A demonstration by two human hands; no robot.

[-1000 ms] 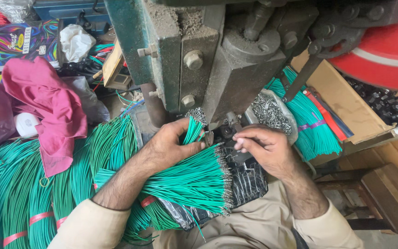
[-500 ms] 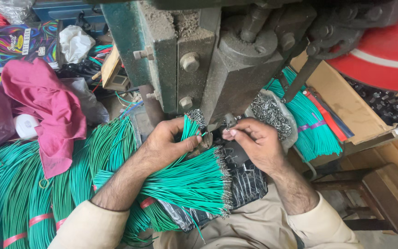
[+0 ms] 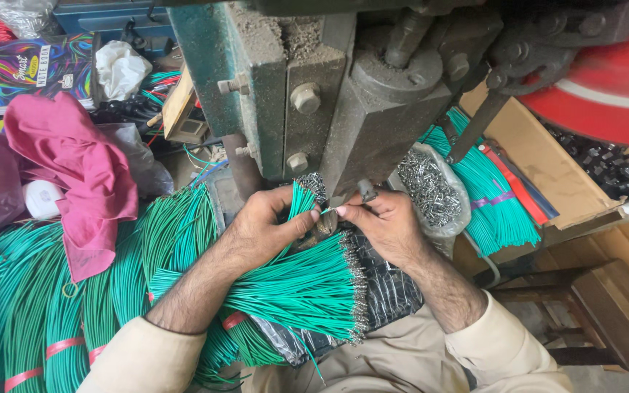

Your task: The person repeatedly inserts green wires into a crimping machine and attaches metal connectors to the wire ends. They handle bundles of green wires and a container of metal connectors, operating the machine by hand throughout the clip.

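As the right hand (image 3: 387,225) pinches one green wire (image 3: 327,212) at its tip, thumb & forefinger closed on it, it sits further left & closer to the left hand (image 3: 267,229) than a sec ago, when it lay lower-right with fingers more spread. Judged from that, one wire is being fed toward the press (image 3: 343,94) just above, so the work looks mid-cycle, not at a start or end.

The left hand is clenched round a small upright tuft of green wires (image 3: 301,198), thumb across the front; it has barely shifted. Below both wrists lies a fanned bundle (image 3: 307,291) of green wires w/ metal tips, resting on a dark plastic sheet (image 3: 387,291) over the person's lap.

Containers: a clear plastic bag (image 3: 431,193), just right of the right hand, holds small silvery metal bits, prob. terminals, too small to tell. A cardboard box (image 3: 547,167) further right holds more green wire bundles (image 3: 493,196) bound w/ bands, plus red and dark strips at their right side. Left of the arms, long green wire hanks (image 3: 30,313) tied w/ red bands lie in a heap, a magenta cloth (image 3: 74,167) draped over them
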